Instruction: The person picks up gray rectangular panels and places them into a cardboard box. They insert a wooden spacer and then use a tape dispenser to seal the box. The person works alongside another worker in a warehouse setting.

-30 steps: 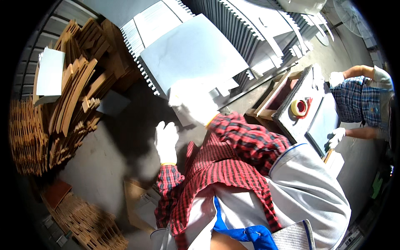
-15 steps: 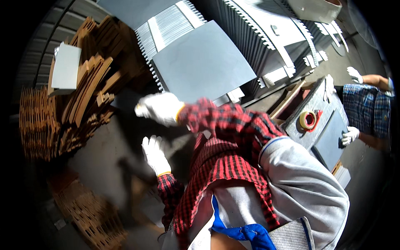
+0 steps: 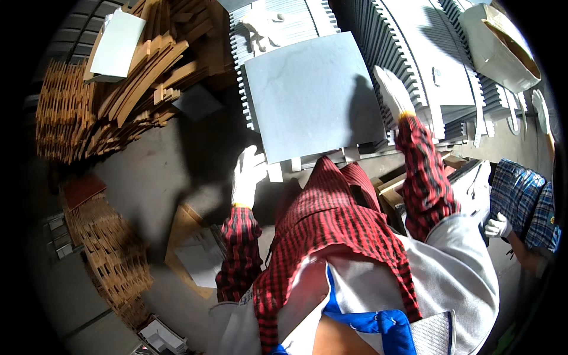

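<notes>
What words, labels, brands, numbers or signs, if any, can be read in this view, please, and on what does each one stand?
No text can be read clearly enough to quote.
Small dark marks on the wearer's light garment, at the person's left side: too small to read.
Grey panel and pale box: no lettering that I can make out.

A pale grey, ridge-edged stack (image 3: 303, 22) carries a flat, dull-grey, nearly square panel (image 3: 310, 97) and, just beyond it, a crumpled white cloth (image 3: 258, 25); stacked brown wooden slats (image 3: 115, 251) rest on the grey floor (image 3: 139, 165).
</notes>
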